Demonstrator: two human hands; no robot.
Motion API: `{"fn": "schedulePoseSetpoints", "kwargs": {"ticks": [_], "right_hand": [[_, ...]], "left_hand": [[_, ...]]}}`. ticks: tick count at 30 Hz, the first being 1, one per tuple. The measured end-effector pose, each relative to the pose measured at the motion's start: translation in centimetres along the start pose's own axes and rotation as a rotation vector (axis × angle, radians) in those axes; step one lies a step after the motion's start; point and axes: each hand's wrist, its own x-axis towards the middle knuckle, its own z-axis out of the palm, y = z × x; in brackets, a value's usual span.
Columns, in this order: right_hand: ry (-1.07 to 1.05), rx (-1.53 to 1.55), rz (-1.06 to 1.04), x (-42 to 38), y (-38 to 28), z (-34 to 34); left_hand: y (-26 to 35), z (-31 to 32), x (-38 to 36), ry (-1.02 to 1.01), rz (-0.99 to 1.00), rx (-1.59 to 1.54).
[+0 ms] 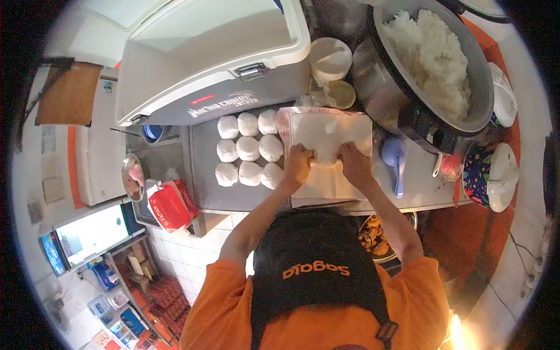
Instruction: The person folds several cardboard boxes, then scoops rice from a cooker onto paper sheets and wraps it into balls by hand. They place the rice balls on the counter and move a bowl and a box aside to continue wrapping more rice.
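A stack of wrapping paper point(326, 186) lies on the metal counter in front of me, its top sheet pale and the edges beneath printed in red. My left hand point(299, 165) pinches the left side of the top sheet, and my right hand point(354, 164) pinches its right side. Between them the paper is raised in a fold; whatever may lie under it is hidden. Left of the stack, several round white paper-wrapped bundles point(247, 148) sit in rows. A blue rice scoop point(395, 153) rests to the right of the paper.
A large open pot of white rice point(429, 58) stands at the back right. Behind the bundles is an open cooler box point(221, 93). A red packet point(172, 205) is at the left, a patterned pot point(479, 175) at the right, and a bowl of browned food point(376, 236) below the counter edge.
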Motion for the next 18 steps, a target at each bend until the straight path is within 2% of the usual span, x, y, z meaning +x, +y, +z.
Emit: {"fn": "schedulePoseSetpoints", "kwargs": {"ticks": [2,4,5,7,9,10,12,14,15,16,18], "right_hand": [[-0.037,0.139,0.091,0.3,-2.1,-2.0],[-0.088,0.392,0.225,-0.6,-4.6,-3.7],[-0.086,0.414,0.269,-1.3,-5.1,-3.6],[-0.027,0.437,0.15,-2.7,-7.1,-4.8],[0.013,0.467,-0.049,-3.0,-8.5,-6.4],[0.025,0.486,-0.176,-3.2,-9.0,-7.2],[-0.006,0.651,-0.275,-2.7,-10.4,-8.6],[-0.087,0.936,-0.2,-2.0,-12.4,-10.0],[-0.087,0.914,-0.106,-1.6,-13.5,-11.1],[-0.09,0.894,-0.011,-1.1,-14.6,-12.2],[0.055,0.629,-0.159,0.3,-15.3,-12.3]], "left_hand": [[-1.9,3.2,-1.2,0.083,0.0,-0.115],[1.8,-0.5,-2.2,0.022,-0.097,-0.39],[4.8,-5.1,-2.5,-0.093,-0.117,-0.347],[6.5,-8.6,-3.9,-0.275,-0.427,-0.912],[7.0,-8.9,-4.3,-0.309,-0.936,-2.159],[7.3,-8.9,-5.2,-0.335,-0.873,-2.097],[8.4,-9.6,-7.1,-0.397,-0.751,-1.997],[10.1,-13.1,-8.8,-0.468,-0.634,-1.943],[10.4,-14.7,-9.3,-0.506,-0.573,-1.929],[9.5,-14.9,-9.7,-0.407,-0.613,-1.764],[6.5,-14.3,-10.6,-0.229,-0.679,-1.421]]}}
